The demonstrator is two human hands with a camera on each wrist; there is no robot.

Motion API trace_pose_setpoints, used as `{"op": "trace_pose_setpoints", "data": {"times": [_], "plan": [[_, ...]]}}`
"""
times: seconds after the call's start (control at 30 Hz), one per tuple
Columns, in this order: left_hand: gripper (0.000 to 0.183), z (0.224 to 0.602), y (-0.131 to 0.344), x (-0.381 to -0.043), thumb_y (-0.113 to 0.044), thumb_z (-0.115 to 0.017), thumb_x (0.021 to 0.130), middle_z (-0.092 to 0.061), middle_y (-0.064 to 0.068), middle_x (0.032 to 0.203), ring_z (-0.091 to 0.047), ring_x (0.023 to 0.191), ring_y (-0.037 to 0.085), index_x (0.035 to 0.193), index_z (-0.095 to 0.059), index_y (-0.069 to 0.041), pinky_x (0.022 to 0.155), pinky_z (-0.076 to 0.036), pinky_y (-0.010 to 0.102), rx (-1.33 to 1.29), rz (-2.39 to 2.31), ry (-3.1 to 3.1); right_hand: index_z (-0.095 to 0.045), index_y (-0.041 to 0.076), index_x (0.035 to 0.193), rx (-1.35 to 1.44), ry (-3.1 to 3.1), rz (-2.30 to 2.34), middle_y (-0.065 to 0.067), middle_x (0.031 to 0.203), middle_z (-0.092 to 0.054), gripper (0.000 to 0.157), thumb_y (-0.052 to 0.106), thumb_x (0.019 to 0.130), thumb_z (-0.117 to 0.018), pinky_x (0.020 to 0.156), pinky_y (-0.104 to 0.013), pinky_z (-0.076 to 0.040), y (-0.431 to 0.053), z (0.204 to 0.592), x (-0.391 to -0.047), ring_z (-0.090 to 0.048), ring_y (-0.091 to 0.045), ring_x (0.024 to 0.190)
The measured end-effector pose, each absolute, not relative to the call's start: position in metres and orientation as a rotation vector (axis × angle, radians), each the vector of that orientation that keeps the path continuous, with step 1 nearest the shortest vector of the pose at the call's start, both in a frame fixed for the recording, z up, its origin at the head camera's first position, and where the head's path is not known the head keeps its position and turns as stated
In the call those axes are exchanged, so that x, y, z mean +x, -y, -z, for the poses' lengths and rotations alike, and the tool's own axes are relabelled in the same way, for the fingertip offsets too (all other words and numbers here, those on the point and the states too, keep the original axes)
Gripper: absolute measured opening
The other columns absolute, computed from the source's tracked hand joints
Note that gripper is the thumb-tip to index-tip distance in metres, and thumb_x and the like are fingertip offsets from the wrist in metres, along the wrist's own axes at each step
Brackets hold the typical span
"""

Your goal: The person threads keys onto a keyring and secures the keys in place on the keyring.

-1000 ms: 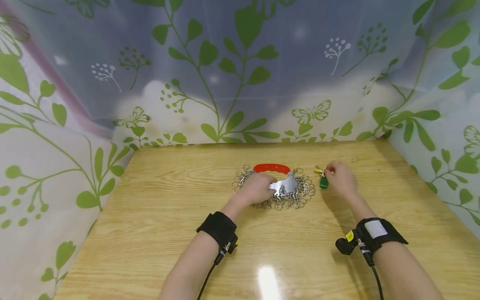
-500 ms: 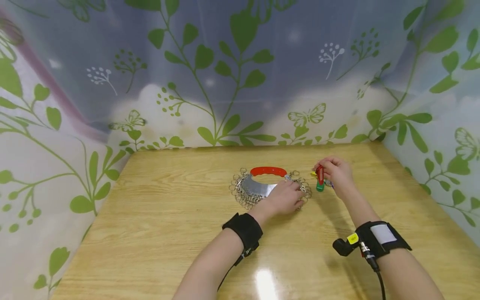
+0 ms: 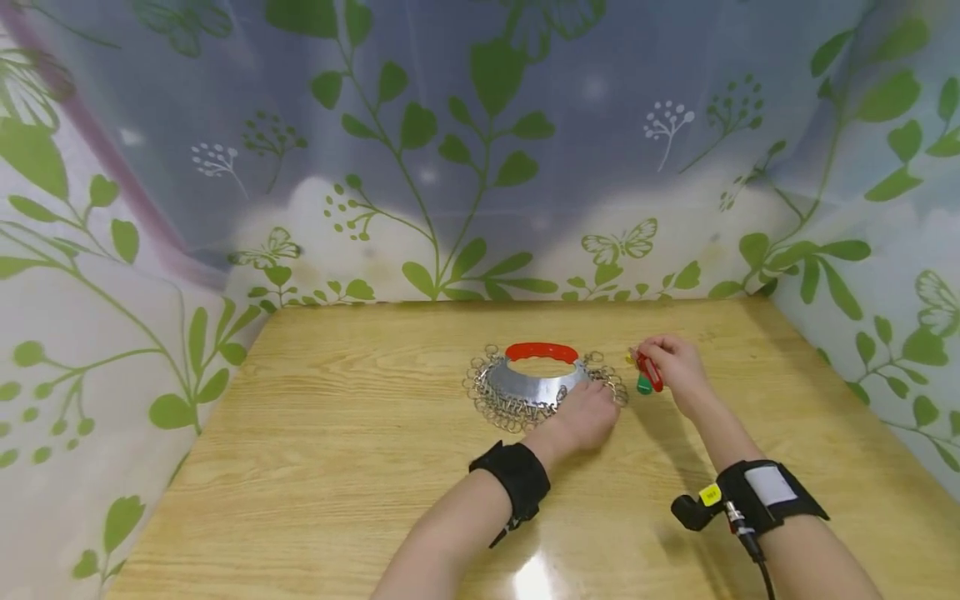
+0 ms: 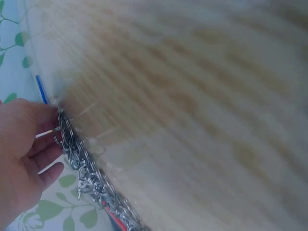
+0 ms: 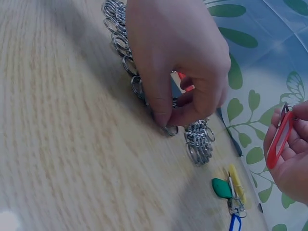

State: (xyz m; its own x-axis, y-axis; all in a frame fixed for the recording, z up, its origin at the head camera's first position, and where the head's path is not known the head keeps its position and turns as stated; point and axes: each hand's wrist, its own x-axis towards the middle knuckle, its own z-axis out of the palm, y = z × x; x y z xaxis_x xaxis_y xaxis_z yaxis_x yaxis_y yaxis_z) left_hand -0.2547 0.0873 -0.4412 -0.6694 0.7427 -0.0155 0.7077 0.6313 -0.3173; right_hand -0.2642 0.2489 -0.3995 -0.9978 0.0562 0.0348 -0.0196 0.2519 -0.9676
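Note:
A curved metal plate (image 3: 517, 385) with a red grip handle (image 3: 542, 352) lies on the table, many split rings (image 3: 495, 414) hanging along its edge. At its right end, my left hand (image 3: 588, 414) pinches one key ring (image 5: 171, 130) between thumb and index finger. My right hand (image 3: 681, 371) holds a red key tag (image 5: 279, 142) by its top end, to the right of the rings. Below it on the table lie a green tag (image 5: 221, 188), a yellow tag (image 5: 236, 180) and a blue tag (image 5: 235, 223), bunched with small metal clips.
The wooden table (image 3: 337, 467) reaches back to a curtain (image 3: 420, 167) with green leaf print, which also covers both sides. Black straps with cameras sit on both wrists, and a cable (image 3: 761, 567) runs from the right one.
My left hand has moved right, from the plate's middle to the rings at its right end. The red tag has come into sight in my right hand and now hangs tilted.

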Motion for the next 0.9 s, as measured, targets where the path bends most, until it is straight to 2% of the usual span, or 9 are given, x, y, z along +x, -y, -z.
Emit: {"op": "trace_pose_setpoints", "data": {"times": [0.23, 0.33, 0.4, 0.53, 0.63, 0.73, 0.9], "plan": [[0.019, 0.443, -0.096, -0.250, -0.027, -0.051, 0.094, -0.058, -0.007, 0.108, -0.049, 0.103, 0.012, 0.103, -0.067, -0.027, 0.087, -0.038, 0.027, -1.159, -0.525, 2.724, -0.054, -0.009, 0.103, 0.019, 2.486, -1.859, 0.005, 0.081, -0.063, 0.026, 0.015, 0.096, -0.051, 0.068, -0.031, -0.051, -0.246, 0.409, -0.261, -0.060, -0.006, 0.073], [0.017, 0.442, -0.096, -0.252, -0.028, -0.052, 0.093, -0.059, -0.008, 0.105, -0.052, 0.102, 0.010, 0.101, -0.067, -0.027, 0.085, -0.038, 0.028, -1.072, -0.408, 2.810, -0.053, -0.010, 0.102, 0.041, 2.502, -1.866, 0.003, 0.081, -0.063, 0.024, 0.013, 0.096, -0.051, 0.069, -0.032, -0.051, -0.245, 0.409, -0.260, -0.060, -0.006, 0.073], [0.015, 0.441, -0.096, -0.256, -0.029, -0.054, 0.091, -0.061, -0.008, 0.101, -0.055, 0.098, 0.010, 0.098, -0.067, -0.025, 0.082, -0.040, 0.028, -0.975, -0.258, 2.876, -0.053, -0.008, 0.101, 0.047, 2.517, -1.858, 0.001, 0.080, -0.062, 0.022, 0.013, 0.096, -0.051, 0.066, -0.031, -0.050, -0.246, 0.408, -0.260, -0.059, -0.007, 0.069], [0.010, 0.439, -0.091, -0.263, -0.025, -0.059, 0.086, -0.058, -0.007, 0.081, -0.058, 0.079, 0.010, 0.079, -0.063, -0.019, 0.070, -0.043, 0.027, -0.807, 0.153, 2.929, -0.052, -0.006, 0.096, 0.095, 2.600, -1.790, -0.005, 0.068, -0.053, 0.020, 0.013, 0.097, -0.049, 0.052, -0.029, -0.042, -0.247, 0.410, -0.256, -0.047, -0.009, 0.054], [0.021, 0.436, -0.086, -0.268, -0.020, -0.060, 0.085, -0.046, -0.007, 0.064, -0.048, 0.060, 0.008, 0.066, -0.052, -0.018, 0.056, -0.037, 0.022, -0.729, 0.441, 2.923, -0.050, -0.008, 0.096, 0.148, 2.701, -1.695, -0.007, 0.064, -0.047, 0.022, 0.014, 0.098, -0.046, 0.047, -0.029, -0.036, -0.245, 0.413, -0.254, -0.038, -0.010, 0.049], [0.023, 0.435, -0.079, -0.272, -0.016, -0.059, 0.086, -0.040, -0.006, 0.062, -0.040, 0.055, 0.008, 0.066, -0.048, -0.017, 0.052, -0.030, 0.022, -0.656, 0.602, 2.887, -0.050, -0.009, 0.100, 0.196, 2.778, -1.572, -0.005, 0.063, -0.045, 0.023, 0.014, 0.098, -0.046, 0.046, -0.028, -0.035, -0.243, 0.416, -0.252, -0.037, -0.010, 0.047], [0.015, 0.434, -0.073, -0.277, -0.013, -0.060, 0.086, -0.051, -0.003, 0.066, -0.051, 0.060, 0.012, 0.071, -0.056, -0.014, 0.055, -0.037, 0.024, -0.598, 0.550, 2.817, -0.050, -0.010, 0.104, 0.212, 2.813, -1.479, -0.002, 0.061, -0.044, 0.025, 0.014, 0.098, -0.046, 0.046, -0.028, -0.035, -0.240, 0.418, -0.251, -0.038, -0.010, 0.047]]}}
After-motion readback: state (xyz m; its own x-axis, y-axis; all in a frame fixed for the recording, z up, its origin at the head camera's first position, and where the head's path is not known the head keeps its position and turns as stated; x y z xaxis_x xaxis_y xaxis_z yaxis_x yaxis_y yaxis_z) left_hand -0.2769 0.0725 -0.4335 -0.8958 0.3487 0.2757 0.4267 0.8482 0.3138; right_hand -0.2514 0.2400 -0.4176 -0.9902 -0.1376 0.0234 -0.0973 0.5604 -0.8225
